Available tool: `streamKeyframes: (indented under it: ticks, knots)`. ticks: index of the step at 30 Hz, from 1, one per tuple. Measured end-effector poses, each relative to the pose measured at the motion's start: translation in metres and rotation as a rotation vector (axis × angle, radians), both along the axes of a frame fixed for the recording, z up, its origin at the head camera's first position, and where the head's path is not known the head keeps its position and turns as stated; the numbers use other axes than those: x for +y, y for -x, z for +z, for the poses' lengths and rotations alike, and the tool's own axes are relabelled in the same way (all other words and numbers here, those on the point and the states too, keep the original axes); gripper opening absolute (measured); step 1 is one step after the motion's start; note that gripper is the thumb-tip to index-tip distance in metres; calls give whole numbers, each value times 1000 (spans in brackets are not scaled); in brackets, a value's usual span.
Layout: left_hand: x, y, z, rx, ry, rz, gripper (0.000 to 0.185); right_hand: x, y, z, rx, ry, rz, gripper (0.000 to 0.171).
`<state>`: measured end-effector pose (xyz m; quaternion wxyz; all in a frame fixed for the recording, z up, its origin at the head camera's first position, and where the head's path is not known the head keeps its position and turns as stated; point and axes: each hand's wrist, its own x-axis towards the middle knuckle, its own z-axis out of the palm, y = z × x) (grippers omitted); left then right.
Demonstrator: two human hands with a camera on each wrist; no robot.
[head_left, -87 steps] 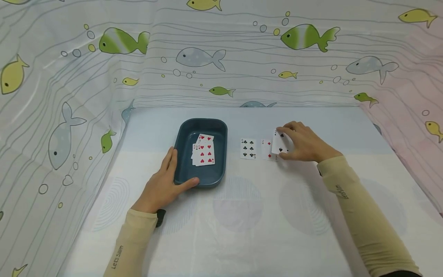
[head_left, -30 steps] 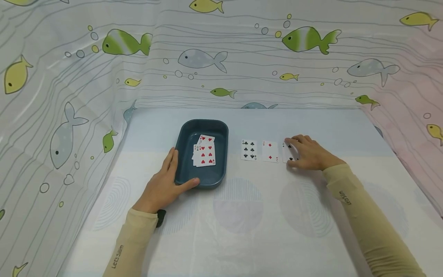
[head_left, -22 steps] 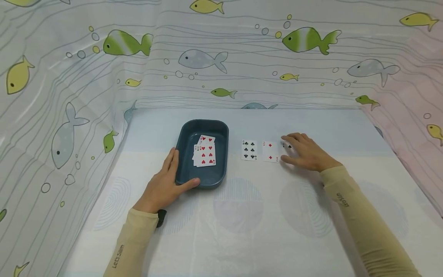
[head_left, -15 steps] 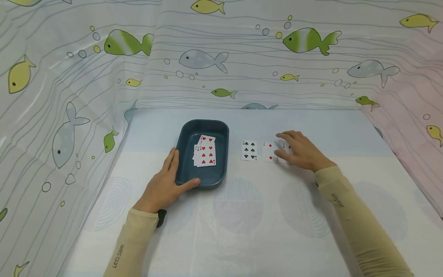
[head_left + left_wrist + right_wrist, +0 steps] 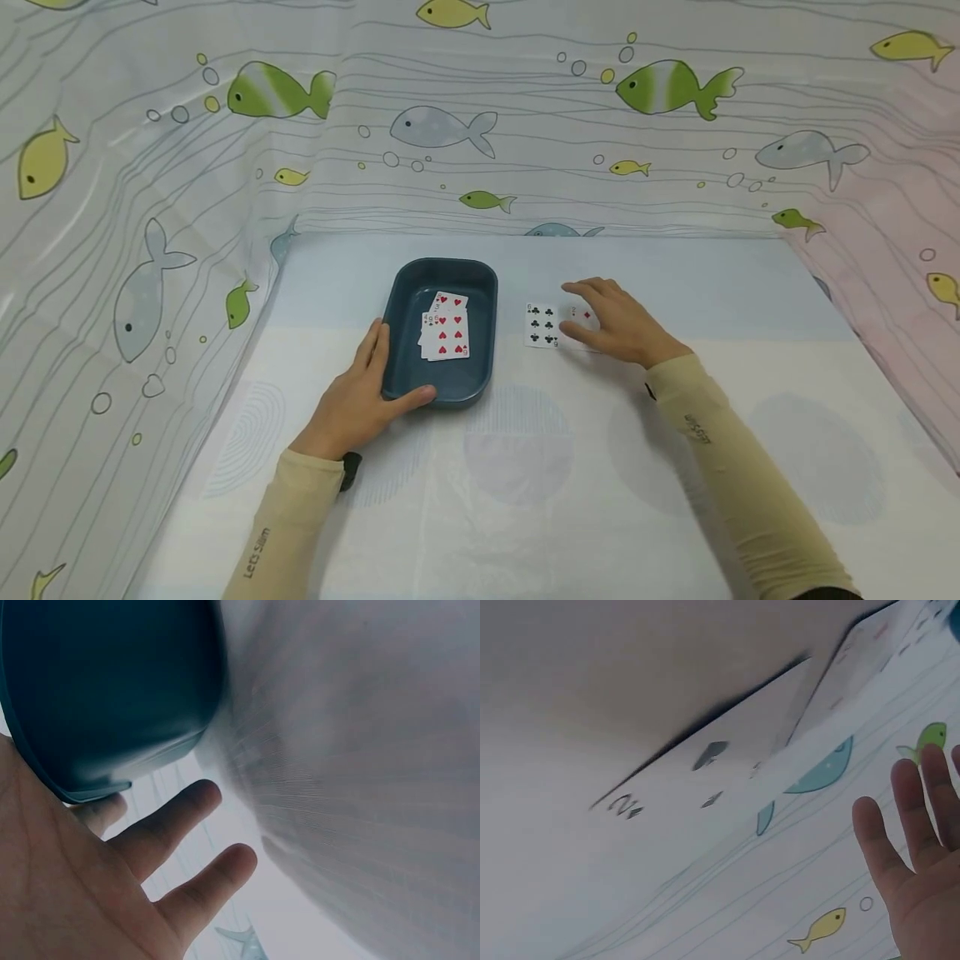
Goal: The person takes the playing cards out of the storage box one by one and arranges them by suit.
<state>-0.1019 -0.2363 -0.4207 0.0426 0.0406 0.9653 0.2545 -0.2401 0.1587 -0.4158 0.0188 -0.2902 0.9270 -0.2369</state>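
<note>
Table (image 5: 570,467): covered in a pale cloth with faint round prints, fish-patterned fabric (image 5: 450,125) hung behind and to both sides
Tray (image 5: 438,271): dark blue, rounded corners, left of the middle of the table — a small fanned stack of heart cards (image 5: 444,327) lay face up inside
Left hand (image 5: 352,408): fingers straight and relaxed along the tray's left wall, thumb against its near rim; the left wrist view showed the palm beside the tray's outer wall
Right hand (image 5: 618,325): fingers spread and fairly flat, hovering over or resting on the diamond card — contact could not be told
Diamond card (image 5: 583,315): face up on the table, mostly hidden under the right hand
Six of clubs (image 5: 542,324): face up on the table between the tray and the right hand, just beside the diamond card, untouched
</note>
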Motion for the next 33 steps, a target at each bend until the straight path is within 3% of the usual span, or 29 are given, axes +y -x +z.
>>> streamKeyframes:
  ticks: [22,33]
  knots:
    - [0,0,0,-16,-6,9,125,-90,-1,36,82,-18,112,72]
    - [-1,1,0,-8,3,-6,123,-129,0,35,81,-71,169,78]
